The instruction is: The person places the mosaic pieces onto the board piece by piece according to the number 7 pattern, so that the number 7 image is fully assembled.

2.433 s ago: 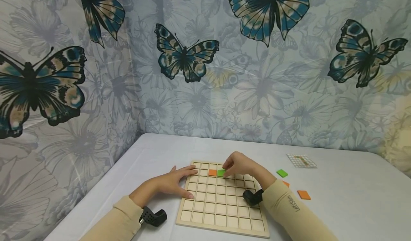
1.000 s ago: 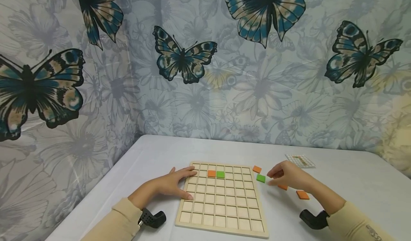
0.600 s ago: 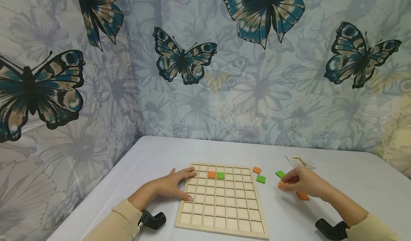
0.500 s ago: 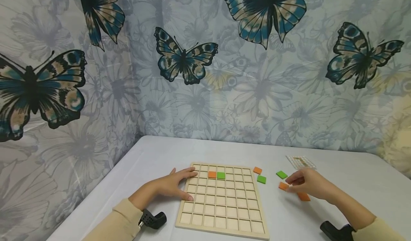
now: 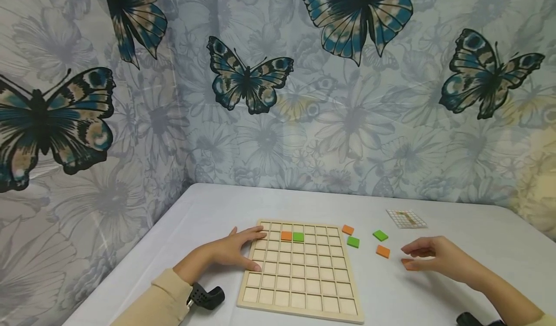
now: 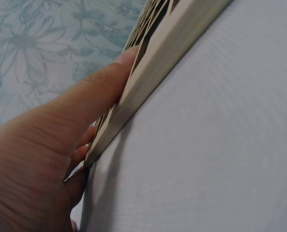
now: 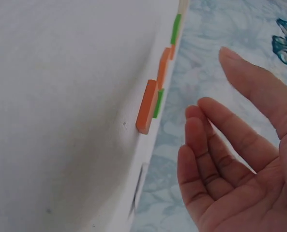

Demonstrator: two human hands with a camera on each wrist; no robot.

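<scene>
My left hand (image 5: 232, 249) rests with spread fingers on the left edge of a pale wooden grid board (image 5: 299, 314). Close up in the left wrist view, the thumb (image 6: 97, 92) lies over the board's rim. One orange tile (image 5: 286, 236) and one green tile (image 5: 298, 237) sit side by side in the board's grid. My right hand (image 5: 438, 256) hovers right of the board, fingers loosely bent and nothing between them. An orange tile (image 7: 147, 106) lies near its fingertips, mostly hidden behind the thumb in the head view. Left of this hand lies another orange tile (image 5: 382, 251).
Beside the board's right edge lie an orange tile (image 5: 347, 229) and a green tile (image 5: 353, 242). Another green tile (image 5: 380, 235) sits farther right. A small card with a printed grid (image 5: 407, 219) lies at the back right of the white table (image 5: 217, 205).
My right hand has let go of the green tile in the board's grid and moved right, past the loose tiles. My left hand has stayed on the board's edge.
</scene>
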